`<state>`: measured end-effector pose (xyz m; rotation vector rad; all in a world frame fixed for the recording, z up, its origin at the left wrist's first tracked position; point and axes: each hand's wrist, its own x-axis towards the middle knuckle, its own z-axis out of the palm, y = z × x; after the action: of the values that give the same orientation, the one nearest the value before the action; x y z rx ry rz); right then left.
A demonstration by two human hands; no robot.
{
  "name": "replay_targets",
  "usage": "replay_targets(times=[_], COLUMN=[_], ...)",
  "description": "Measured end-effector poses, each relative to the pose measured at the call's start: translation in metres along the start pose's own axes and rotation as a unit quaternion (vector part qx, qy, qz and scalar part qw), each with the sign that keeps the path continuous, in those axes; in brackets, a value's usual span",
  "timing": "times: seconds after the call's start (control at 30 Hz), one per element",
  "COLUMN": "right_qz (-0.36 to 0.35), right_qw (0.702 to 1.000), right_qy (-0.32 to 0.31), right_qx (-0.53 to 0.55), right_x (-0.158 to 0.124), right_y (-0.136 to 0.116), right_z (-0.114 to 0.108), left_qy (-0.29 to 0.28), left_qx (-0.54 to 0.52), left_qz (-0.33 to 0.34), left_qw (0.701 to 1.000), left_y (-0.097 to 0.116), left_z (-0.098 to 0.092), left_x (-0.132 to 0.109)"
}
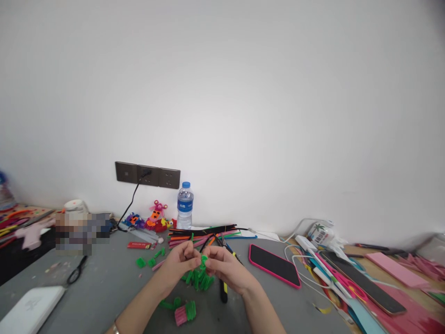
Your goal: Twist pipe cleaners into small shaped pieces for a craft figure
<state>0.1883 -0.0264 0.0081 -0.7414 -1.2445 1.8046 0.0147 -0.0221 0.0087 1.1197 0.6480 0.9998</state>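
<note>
Both my hands meet over the grey table [104, 287] and pinch a green pipe-cleaner piece [203, 260] between their fingertips. My left hand [179, 266] grips it from the left, my right hand [225, 266] from the right. Under them lies a cluster of short green coiled pieces [200, 279]. Nearer to me sits a pink and green coiled piece [185, 313]. Small green bits [141, 262] lie to the left. A bundle of long coloured pipe cleaners [205, 234] lies just beyond my hands.
A phone in a pink case [274, 265] lies to the right, with white cables [306, 264], another phone [361, 280] and pink paper [396, 269] beyond. A water bottle [185, 205], small craft figures [156, 218] and a wall socket strip [148, 175] stand behind. Scissors [77, 271] and a white device [31, 308] lie left.
</note>
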Motion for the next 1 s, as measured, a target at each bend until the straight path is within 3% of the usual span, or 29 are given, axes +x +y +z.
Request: replay_targets(times=[0.23,0.47,0.63,0.83,1.0], right_qz=[-0.036,-0.009,-0.015,-0.062,-0.045], right_qw=[0.998,0.986,0.987,0.988,0.994], right_qy=[0.036,-0.023,-0.02,0.052,0.045], right_qx=[0.048,0.163,0.156,0.129,0.093], right_x=[0.005,0.006,0.006,0.011,0.011], right_y=[0.001,0.006,0.005,0.007,0.01], right_z=[0.015,0.022,0.02,0.017,0.01], left_qy=[0.051,0.054,0.055,0.053,0.065], left_qx=[0.032,0.001,-0.005,0.02,0.008], left_qz=[0.041,0.059,0.061,0.027,0.006], left_qw=[0.997,0.997,0.997,0.998,0.998], left_y=[-0.001,-0.002,-0.002,-0.007,-0.005], left_z=[-0.006,-0.005,-0.002,0.0,-0.001], left_x=[0.002,0.0,0.0,0.004,0.004])
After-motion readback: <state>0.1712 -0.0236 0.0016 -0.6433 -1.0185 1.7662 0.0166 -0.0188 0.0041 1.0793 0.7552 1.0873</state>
